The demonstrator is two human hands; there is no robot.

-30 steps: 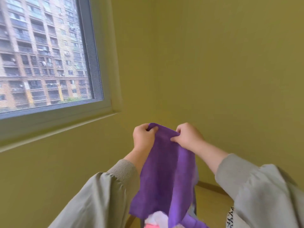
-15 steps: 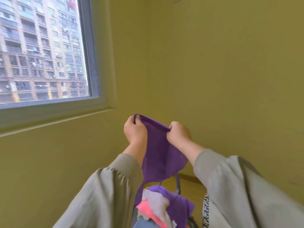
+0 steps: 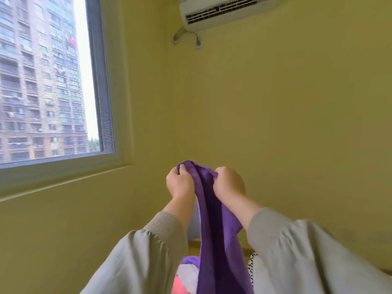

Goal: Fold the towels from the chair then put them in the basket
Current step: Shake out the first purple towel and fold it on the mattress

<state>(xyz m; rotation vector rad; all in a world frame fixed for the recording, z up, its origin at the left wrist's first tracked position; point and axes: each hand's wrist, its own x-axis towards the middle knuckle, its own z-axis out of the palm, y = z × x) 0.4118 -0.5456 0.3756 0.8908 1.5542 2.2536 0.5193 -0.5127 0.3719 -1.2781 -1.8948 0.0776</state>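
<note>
Your grey sleeves (image 3: 148, 251) flank the purple towel (image 3: 214, 219), which hangs lengthwise between your forearms. Beside the towel's lower end, on its left, lies a heap of other towels (image 3: 186, 274) in purple, white and pink. Your left hand (image 3: 180, 183) pinches the towel's top edge, fingers curled round the cloth. Your right hand (image 3: 229, 183) grips that same edge close by. Beyond the towel is a yellow wall (image 3: 297, 124), with a window (image 3: 42, 81) up to the towel's left and an air conditioner (image 3: 222, 11) high above it.
</note>
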